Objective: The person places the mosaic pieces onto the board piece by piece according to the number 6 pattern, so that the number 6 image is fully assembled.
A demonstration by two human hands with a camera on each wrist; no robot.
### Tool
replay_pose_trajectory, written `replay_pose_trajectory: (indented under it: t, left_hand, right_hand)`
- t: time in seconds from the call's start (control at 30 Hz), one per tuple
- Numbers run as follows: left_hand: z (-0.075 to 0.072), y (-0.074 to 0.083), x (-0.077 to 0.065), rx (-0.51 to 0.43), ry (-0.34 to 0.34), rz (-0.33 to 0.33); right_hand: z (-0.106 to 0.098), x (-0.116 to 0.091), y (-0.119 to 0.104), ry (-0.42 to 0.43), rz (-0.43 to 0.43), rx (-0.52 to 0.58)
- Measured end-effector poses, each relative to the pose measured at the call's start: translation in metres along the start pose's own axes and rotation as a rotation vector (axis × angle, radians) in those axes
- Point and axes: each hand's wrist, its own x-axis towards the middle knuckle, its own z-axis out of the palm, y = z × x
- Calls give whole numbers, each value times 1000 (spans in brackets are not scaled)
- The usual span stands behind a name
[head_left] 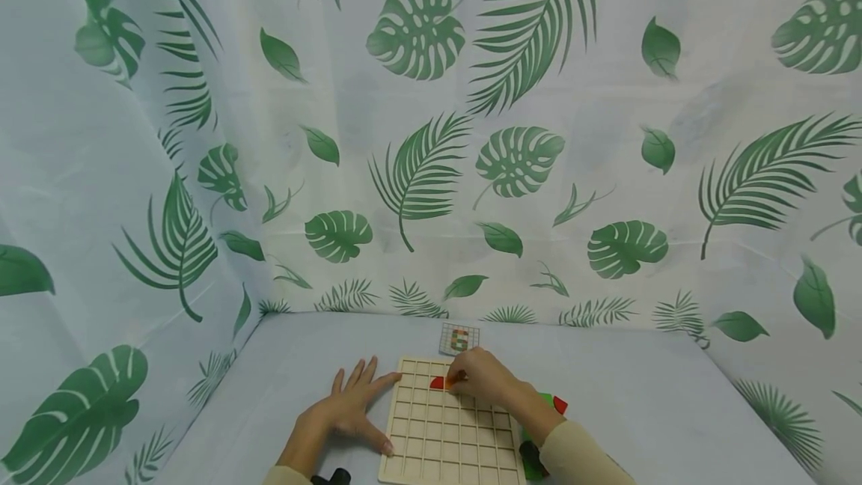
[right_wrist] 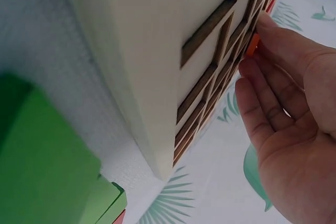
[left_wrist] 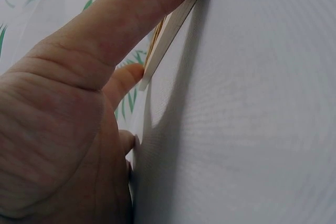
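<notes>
A pale wooden board [head_left: 434, 429] divided into a square grid lies on the table. My left hand [head_left: 345, 409] is spread beside it, with the thumb and index fingertip touching its left edge. Over the board's far part, my right hand [head_left: 488, 380] pinches a small orange piece [right_wrist: 253, 44] between thumb and fingers, at the grid. Whether that piece sits fully in a cell cannot be seen. Just left of those fingertips, a red piece [head_left: 437, 382] with a curved side lies in a cell of the far area.
A small card [head_left: 461, 338] with a coloured grid pattern lies beyond the board. Green blocks [right_wrist: 47, 156] and a red piece [head_left: 560, 405] are at the board's right, partly hidden by the right forearm. A leaf-print cloth [head_left: 431, 171] hangs behind the table.
</notes>
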Motion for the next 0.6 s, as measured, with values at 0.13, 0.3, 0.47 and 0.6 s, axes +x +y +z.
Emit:
replay_pose_trajectory:
  t: [0.13,0.3,0.47,0.6]
  left_hand:
    - [0,-1,0,-2,0,6]
    - [0,-1,-1,-5,5,14]
    - [1,-1,-1,-6,5,17]
    - [1,-1,-1,-13,5,23]
  right_hand:
    - [1,0,1,-3,1,7]
    - [0,0,1,-7,4,13]
    - [-2,-1,0,-8,4,30]
    - [-6,-3,1,-33,-3,64]
